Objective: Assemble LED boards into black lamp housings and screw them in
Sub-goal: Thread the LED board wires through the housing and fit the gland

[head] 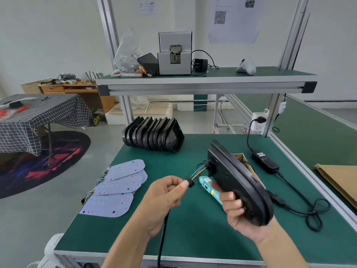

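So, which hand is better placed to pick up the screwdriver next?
Probably the left hand: it only pinches the small black connector, which is easy to release. The right hand supports the housing, and the turquoise screwdriver lies between both.

LED boards [117, 187] lay left of my hands, stacked housings [154, 135] behind them, the power adapter [265, 161] to my right.

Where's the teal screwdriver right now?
In the head view the teal screwdriver lies on the green mat, right of centre, just behind the right hand and the black housing it grips.
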Available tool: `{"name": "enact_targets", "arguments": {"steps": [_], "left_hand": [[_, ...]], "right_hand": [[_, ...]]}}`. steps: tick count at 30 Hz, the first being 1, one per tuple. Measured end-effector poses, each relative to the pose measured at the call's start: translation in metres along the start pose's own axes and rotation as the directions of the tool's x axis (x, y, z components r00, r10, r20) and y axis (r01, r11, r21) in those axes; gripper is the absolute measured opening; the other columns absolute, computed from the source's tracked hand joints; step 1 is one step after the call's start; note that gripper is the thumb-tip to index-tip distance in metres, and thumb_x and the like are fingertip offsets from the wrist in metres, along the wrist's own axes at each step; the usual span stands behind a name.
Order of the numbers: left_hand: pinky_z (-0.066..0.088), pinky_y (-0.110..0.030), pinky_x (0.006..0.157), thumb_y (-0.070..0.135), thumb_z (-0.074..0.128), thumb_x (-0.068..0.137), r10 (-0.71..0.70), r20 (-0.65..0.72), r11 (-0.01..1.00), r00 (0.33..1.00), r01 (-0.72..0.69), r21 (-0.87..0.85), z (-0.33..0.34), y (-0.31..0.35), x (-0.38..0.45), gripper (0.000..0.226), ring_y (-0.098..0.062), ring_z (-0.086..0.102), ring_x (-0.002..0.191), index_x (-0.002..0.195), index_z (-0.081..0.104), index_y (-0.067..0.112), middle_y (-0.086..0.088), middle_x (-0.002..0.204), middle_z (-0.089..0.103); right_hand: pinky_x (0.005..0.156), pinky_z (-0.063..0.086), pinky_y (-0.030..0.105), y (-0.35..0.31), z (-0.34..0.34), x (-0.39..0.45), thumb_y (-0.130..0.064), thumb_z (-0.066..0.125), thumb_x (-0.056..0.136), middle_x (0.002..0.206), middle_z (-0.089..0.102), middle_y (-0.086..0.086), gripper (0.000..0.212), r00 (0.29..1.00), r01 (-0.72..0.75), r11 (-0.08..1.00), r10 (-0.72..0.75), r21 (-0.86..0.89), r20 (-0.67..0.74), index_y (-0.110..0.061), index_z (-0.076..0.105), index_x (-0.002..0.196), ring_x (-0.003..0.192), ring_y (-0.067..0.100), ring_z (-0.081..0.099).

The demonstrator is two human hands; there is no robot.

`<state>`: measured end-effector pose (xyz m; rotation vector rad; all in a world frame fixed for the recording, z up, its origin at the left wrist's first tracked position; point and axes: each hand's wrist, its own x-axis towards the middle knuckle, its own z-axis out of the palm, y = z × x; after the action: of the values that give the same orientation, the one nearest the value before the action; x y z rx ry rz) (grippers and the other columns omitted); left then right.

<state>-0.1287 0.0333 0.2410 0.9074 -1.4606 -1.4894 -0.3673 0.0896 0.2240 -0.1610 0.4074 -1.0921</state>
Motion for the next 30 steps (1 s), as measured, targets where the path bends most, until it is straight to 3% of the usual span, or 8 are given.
{"name": "enact_targets", "arguments": {"steps": [4, 6, 10, 16, 19, 23, 26, 30], "left_hand": [[0.042, -0.025, 0.060, 0.012, 0.069, 0.099, 0.007, -0.099, 0.995, 0.995, -0.016, -0.098, 0.000, 0.021, -0.002, 0.013, -0.010, 0.031, 0.051, 0.093, 0.061, 0.004, -0.001, 0.066, 0.041], [0.043, -0.027, 0.059, 0.008, 0.065, 0.100, 0.021, -0.177, 0.991, 0.984, -0.044, -0.125, 0.003, 0.031, 0.001, 0.009, -0.009, 0.032, 0.048, 0.092, 0.061, 0.004, -0.001, 0.065, 0.042], [0.046, -0.025, 0.064, 0.005, 0.063, 0.101, 0.106, -0.220, 0.989, 0.970, -0.126, -0.080, 0.016, 0.042, 0.008, 0.006, -0.007, 0.040, 0.049, 0.095, 0.063, 0.003, 0.007, 0.056, 0.048], [0.048, -0.019, 0.060, 0.001, 0.061, 0.101, 0.164, -0.235, 0.986, 0.958, -0.170, -0.002, 0.022, 0.045, 0.015, 0.006, -0.011, 0.048, 0.060, 0.097, 0.066, 0.003, 0.000, 0.066, 0.056], [0.049, -0.021, 0.060, 0.003, 0.060, 0.102, 0.179, -0.251, 0.984, 0.951, -0.170, 0.059, 0.020, 0.045, 0.019, 0.008, -0.012, 0.051, 0.062, 0.098, 0.066, 0.006, 0.001, 0.066, 0.060], [0.046, -0.034, 0.063, 0.007, 0.056, 0.104, 0.174, -0.242, 0.977, 0.955, -0.136, 0.164, 0.018, 0.041, 0.022, 0.010, -0.014, 0.050, 0.060, 0.098, 0.062, 0.011, 0.001, 0.066, 0.064], [0.052, -0.040, 0.067, 0.013, 0.054, 0.104, 0.169, -0.240, 0.954, 0.956, -0.097, 0.283, 0.019, 0.038, 0.020, 0.017, -0.012, 0.056, 0.060, 0.095, 0.061, 0.026, 0.005, 0.070, 0.066], [0.061, -0.042, 0.076, 0.015, 0.050, 0.106, 0.249, -0.222, 0.884, 0.943, -0.127, 0.451, 0.022, 0.040, 0.015, 0.020, -0.019, 0.069, 0.077, 0.096, 0.054, 0.032, 0.005, 0.076, 0.069]], "right_hand": [[0.058, 0.062, 0.030, 0.023, -0.021, 0.016, -0.020, 0.090, 0.075, 0.093, 0.064, 0.016, 0.092, 0.988, 0.045, 0.960, -0.085, 0.277, 0.131, 0.006, 0.044, 0.150, 0.063, 0.022, 0.067], [0.057, 0.064, 0.036, 0.036, -0.027, 0.027, -0.026, 0.069, 0.090, 0.102, 0.071, 0.019, 0.073, 0.989, 0.073, 0.892, -0.122, 0.446, 0.081, 0.002, 0.040, 0.152, 0.066, 0.024, 0.072], [0.062, 0.066, 0.038, 0.072, -0.032, 0.051, -0.052, 0.047, 0.103, 0.121, 0.074, 0.018, 0.083, 0.988, 0.140, 0.759, -0.146, 0.636, -0.043, 0.014, 0.036, 0.153, 0.079, 0.025, 0.079], [0.098, 0.050, 0.050, 0.100, 0.003, 0.057, -0.065, 0.032, 0.104, 0.139, 0.058, 0.036, 0.100, 0.990, 0.138, 0.628, -0.112, 0.766, -0.087, 0.025, 0.028, 0.147, 0.120, 0.049, 0.066], [0.094, 0.049, 0.053, 0.118, 0.026, 0.056, -0.079, 0.031, 0.096, 0.140, 0.058, 0.036, 0.109, 0.987, 0.161, 0.759, -0.110, 0.631, -0.120, 0.020, 0.050, 0.138, 0.127, 0.043, 0.061], [0.071, 0.062, 0.039, 0.116, 0.048, 0.052, -0.057, 0.056, 0.095, 0.115, 0.076, 0.021, 0.070, 0.958, 0.111, 0.994, -0.102, 0.019, -0.268, 0.006, 0.075, 0.119, 0.083, 0.031, 0.078], [0.083, 0.051, 0.036, 0.102, 0.068, 0.053, -0.047, 0.050, 0.105, 0.102, 0.081, 0.007, 0.048, 0.858, 0.218, 0.831, -0.413, -0.511, -0.306, -0.015, 0.085, 0.101, 0.080, 0.014, 0.076], [0.081, 0.050, 0.035, 0.080, 0.091, 0.054, -0.055, 0.041, 0.107, 0.091, 0.081, -0.004, 0.047, 0.799, 0.258, 0.560, -0.582, -0.788, -0.152, -0.038, 0.082, 0.091, 0.074, 0.005, 0.074]]}}
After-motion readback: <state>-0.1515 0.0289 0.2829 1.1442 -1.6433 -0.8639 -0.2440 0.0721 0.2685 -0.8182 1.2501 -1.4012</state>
